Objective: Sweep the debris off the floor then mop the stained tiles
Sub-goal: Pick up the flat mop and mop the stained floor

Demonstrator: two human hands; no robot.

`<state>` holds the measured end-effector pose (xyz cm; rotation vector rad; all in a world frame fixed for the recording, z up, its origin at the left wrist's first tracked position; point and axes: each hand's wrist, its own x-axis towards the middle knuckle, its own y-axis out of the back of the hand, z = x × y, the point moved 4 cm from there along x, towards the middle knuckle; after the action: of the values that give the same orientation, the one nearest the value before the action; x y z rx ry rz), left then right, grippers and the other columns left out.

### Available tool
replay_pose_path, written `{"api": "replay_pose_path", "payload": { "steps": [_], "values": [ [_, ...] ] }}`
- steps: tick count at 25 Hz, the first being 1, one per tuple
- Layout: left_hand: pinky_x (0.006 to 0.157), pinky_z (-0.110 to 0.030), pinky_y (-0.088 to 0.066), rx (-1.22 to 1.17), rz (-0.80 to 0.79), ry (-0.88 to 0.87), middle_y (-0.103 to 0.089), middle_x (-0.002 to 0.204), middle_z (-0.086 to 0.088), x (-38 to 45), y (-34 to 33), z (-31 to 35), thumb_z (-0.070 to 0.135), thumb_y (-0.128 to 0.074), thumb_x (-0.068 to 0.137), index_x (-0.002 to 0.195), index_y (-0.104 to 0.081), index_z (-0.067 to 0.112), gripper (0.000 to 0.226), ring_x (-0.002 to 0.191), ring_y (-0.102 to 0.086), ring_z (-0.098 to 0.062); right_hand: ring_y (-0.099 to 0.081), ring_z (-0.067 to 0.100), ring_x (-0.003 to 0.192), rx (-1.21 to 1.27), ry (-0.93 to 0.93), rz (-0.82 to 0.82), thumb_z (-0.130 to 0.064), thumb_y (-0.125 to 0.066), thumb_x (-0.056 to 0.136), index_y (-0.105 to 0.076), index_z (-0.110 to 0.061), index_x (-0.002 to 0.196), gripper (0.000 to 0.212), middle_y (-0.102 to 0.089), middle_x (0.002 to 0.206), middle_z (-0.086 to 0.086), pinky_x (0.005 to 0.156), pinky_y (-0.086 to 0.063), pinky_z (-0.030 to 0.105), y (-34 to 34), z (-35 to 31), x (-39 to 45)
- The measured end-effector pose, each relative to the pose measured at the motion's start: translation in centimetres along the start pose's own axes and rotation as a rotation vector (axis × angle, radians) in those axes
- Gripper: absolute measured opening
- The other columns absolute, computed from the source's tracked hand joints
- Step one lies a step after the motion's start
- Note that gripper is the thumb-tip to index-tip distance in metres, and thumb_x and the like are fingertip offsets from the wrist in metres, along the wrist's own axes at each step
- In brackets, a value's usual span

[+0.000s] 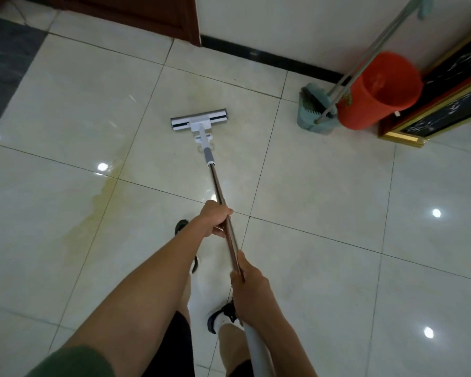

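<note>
Mop (218,191): head flat on tiles, mid-floor, left of the bucket (378,91). Left hand (215,219) wraps mid-pole, right hand (249,276) clamps lower down. Pole looks light and stiff but slick metal; two spaced grips suit it. Stain (93,202) left of pole.

I count one flat mop (201,121) on the tiled floor (324,186), and both of my hands are on its pole: my left hand (214,220) and my right hand (246,276), two in all. There is one yellowish stain (98,202) spread across the tiles. By the wall I see one red bucket (378,91), one green dustpan (310,115) and one broom (370,55) leaning there. Two framed panels (446,104) stand beside the bucket. I see my two shoes (223,317).
</note>
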<state>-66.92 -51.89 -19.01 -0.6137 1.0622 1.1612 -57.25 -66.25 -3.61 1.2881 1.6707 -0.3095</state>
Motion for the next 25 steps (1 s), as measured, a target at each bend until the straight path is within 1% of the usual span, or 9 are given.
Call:
{"api": "replay_pose_path", "payload": {
  "steps": [3,6,8,10,12,15,17,21,25],
  "values": [
    [0.069,-0.051,-0.062,-0.062,0.017,-0.005,-0.062,0.085,-0.016,-0.7,0.1,0.5,0.013,-0.064,0.093,0.104,-0.061,-0.002,0.019,0.078,-0.072,-0.037,-0.049,0.001,0.061,0.014,0.028,0.019,-0.021,-0.037,0.105,-0.039,-0.026,0.148,0.042,-0.050,0.074,-0.009,0.050,-0.037,0.009,0.7,-0.8,-0.5],
    [0.063,-0.044,-0.062,-0.153,0.015,0.006,-0.064,0.079,-0.012,0.3,0.7,1.8,0.011,-0.065,0.091,0.101,-0.061,0.000,0.015,0.058,-0.070,-0.028,-0.051,0.002,0.056,0.010,0.024,0.057,-0.023,-0.037,0.105,-0.047,-0.027,0.139,0.035,-0.053,0.070,-0.009,0.047,-0.039,0.010,1.3,-1.5,0.1],
    [0.061,-0.043,-0.062,-0.198,0.023,0.010,-0.065,0.076,-0.011,0.9,1.2,2.5,0.015,-0.069,0.091,0.099,-0.061,0.001,0.018,0.054,-0.068,-0.025,-0.053,0.006,0.053,0.014,0.008,0.082,-0.026,-0.038,0.105,-0.046,-0.033,0.141,0.037,-0.058,0.070,-0.004,0.048,-0.043,0.014,1.7,-2.0,0.1],
    [0.060,-0.044,-0.062,-0.222,0.047,-0.004,-0.065,0.074,-0.011,1.4,1.7,3.7,0.014,-0.071,0.090,0.094,-0.062,0.002,0.016,0.055,-0.067,-0.026,-0.054,0.007,0.050,0.002,0.012,0.104,-0.028,-0.041,0.105,-0.042,-0.036,0.145,0.042,-0.059,0.069,-0.002,0.048,-0.047,0.018,2.4,-3.1,-0.1],
    [0.053,-0.040,-0.059,-0.229,0.074,-0.032,-0.064,0.074,-0.012,1.1,2.8,5.1,0.010,-0.069,0.088,0.087,-0.063,0.002,0.010,0.060,-0.065,-0.028,-0.051,0.006,0.046,-0.047,0.056,0.125,-0.027,-0.042,0.104,-0.044,-0.034,0.145,0.042,-0.056,0.066,-0.004,0.046,-0.042,0.015,3.1,-4.8,0.1],
    [0.046,-0.032,-0.054,-0.222,0.102,-0.054,-0.065,0.075,-0.012,0.2,5.0,6.6,0.009,-0.069,0.087,0.082,-0.064,0.003,0.009,0.059,-0.063,-0.024,-0.050,0.006,0.052,-0.163,0.100,0.120,-0.027,-0.040,0.104,-0.044,-0.031,0.145,0.041,-0.056,0.070,-0.005,0.045,-0.038,0.015,3.2,-7.6,0.5],
    [0.050,-0.035,-0.056,-0.247,0.132,-0.063,-0.066,0.077,-0.013,-0.1,6.3,7.1,0.009,-0.069,0.087,0.084,-0.065,0.002,0.009,0.061,-0.064,-0.025,-0.050,0.006,0.057,-0.213,0.124,0.090,-0.027,-0.037,0.105,-0.041,-0.029,0.147,0.042,-0.055,0.074,-0.004,0.046,-0.035,0.014,3.0,-9.4,0.8],
    [0.072,-0.051,-0.061,-0.363,0.180,-0.075,-0.065,0.078,-0.014,-0.9,8.6,8.1,0.008,-0.068,0.087,0.090,-0.065,0.000,0.009,0.066,-0.064,-0.029,-0.049,0.004,0.055,-0.272,0.223,0.057,-0.027,-0.038,0.106,-0.037,-0.026,0.151,0.045,-0.052,0.070,-0.006,0.044,-0.033,0.012,3.8,-11.5,1.5],
    [0.066,-0.049,-0.061,-0.493,0.293,-0.070,-0.064,0.075,-0.013,-2.7,11.7,6.8,0.008,-0.068,0.087,0.086,-0.065,0.000,0.008,0.063,-0.063,-0.030,-0.054,0.009,0.059,-0.405,0.331,-0.029,-0.028,-0.038,0.105,-0.036,-0.028,0.152,0.047,-0.055,0.073,-0.003,0.051,-0.040,0.016,3.9,-12.3,1.7]
  ]
}}
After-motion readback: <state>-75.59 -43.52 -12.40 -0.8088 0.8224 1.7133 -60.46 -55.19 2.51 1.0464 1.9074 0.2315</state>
